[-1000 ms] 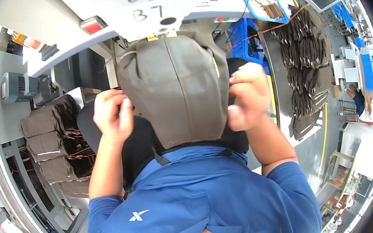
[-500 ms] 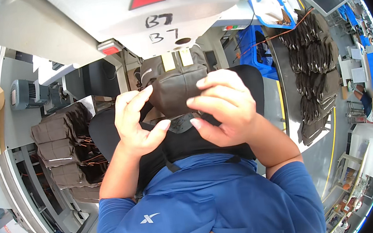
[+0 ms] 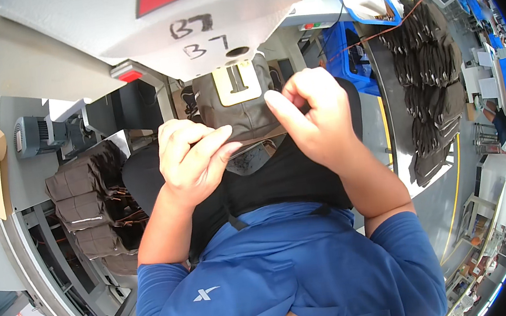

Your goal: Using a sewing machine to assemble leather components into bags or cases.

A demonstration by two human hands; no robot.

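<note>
Your left hand [image 3: 193, 156] sits just left of centre, fingers curled and pinched together on the near edge of the brown leather piece [image 3: 241, 112], so it is holding that piece. Your right hand [image 3: 314, 116] is at about 2 o'clock from the left one, its fingers bunched narrow and gripping the same piece at its right edge. The leather piece lies between your hands and runs up toward 12 o'clock, where its far end sits under the cream presser plate [image 3: 237, 84] of the white sewing machine head [image 3: 142, 26]. Its folded near edge hangs over a black apron [image 3: 280, 176] that covers your lap, above your blue shirt [image 3: 286, 274].

At 9 o'clock from your left hand a stack of brown leather pieces [image 3: 84, 197] lies on the grey surface [image 3: 22, 180], well apart from your hands. At 3 o'clock from your right hand more dark leather pieces [image 3: 428, 67] are laid out in rows along a long side bench. A blue crate [image 3: 347, 51] stands at 1 o'clock, just beyond your right hand
</note>
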